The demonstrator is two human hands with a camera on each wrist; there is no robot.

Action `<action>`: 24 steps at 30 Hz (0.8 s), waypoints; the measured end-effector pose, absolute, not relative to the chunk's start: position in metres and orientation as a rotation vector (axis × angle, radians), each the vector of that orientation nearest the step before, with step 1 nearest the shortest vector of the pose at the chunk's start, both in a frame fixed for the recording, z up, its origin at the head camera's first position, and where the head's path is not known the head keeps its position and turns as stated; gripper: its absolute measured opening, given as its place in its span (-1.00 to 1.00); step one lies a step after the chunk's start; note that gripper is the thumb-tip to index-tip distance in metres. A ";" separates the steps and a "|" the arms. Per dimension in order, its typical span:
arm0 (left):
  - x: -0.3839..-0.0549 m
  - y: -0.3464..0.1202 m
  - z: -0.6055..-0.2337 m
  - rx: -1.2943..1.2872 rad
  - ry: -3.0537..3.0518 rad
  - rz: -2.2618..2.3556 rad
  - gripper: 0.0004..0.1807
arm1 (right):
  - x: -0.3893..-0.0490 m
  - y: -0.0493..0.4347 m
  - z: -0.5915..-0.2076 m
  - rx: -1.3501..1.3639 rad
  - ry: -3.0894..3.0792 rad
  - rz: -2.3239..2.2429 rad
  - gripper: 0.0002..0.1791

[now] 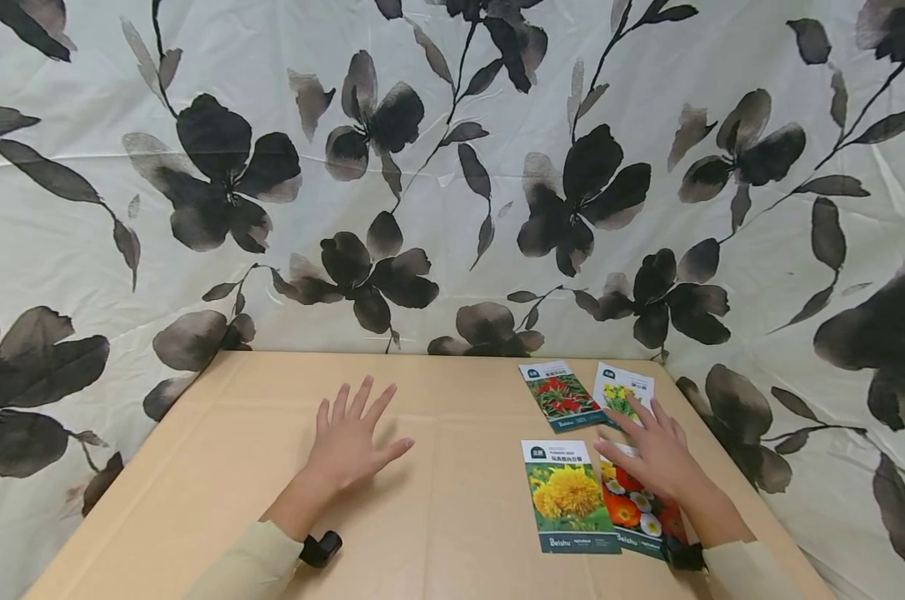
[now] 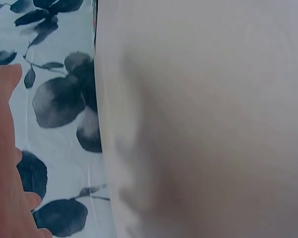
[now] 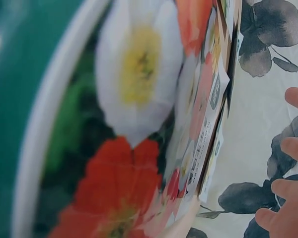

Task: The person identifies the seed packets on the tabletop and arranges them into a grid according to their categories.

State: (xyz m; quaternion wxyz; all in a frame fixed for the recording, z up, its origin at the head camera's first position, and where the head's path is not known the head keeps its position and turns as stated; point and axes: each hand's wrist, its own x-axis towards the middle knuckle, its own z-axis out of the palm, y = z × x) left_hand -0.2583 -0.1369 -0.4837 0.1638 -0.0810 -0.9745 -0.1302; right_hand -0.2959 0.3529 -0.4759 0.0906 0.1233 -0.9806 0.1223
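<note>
My left hand (image 1: 351, 446) is spread with straight fingers over the table, holding nothing; its shadow falls on the tabletop in the left wrist view. On the right side, my right hand (image 1: 658, 454) extends with straight fingers over a seed packet with red poppies and white flowers (image 1: 643, 508), partly covering it. That packet fills much of the right wrist view. Beside it lies a packet with a large yellow flower (image 1: 570, 493). Farther back are a packet with red flowers (image 1: 562, 396) and one with small yellow flowers (image 1: 619, 392), the latter partly behind my right fingertips.
The light wooden-toned table (image 1: 452, 467) ends at a back edge against a white cloth (image 1: 452, 192) printed with dark flowers. The cloth also hangs along both sides. A dark wrist camera (image 1: 321, 550) is strapped below my left hand.
</note>
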 end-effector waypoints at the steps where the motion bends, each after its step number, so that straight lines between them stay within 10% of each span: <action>1: -0.256 -0.135 -0.484 -0.241 -2.776 -0.378 0.04 | -0.292 0.352 -0.476 0.360 -2.919 0.368 -0.09; 24: -0.233 -0.091 -0.492 -0.376 -2.804 -0.487 -0.01 | -0.252 0.350 -0.485 0.306 -2.980 0.423 -0.13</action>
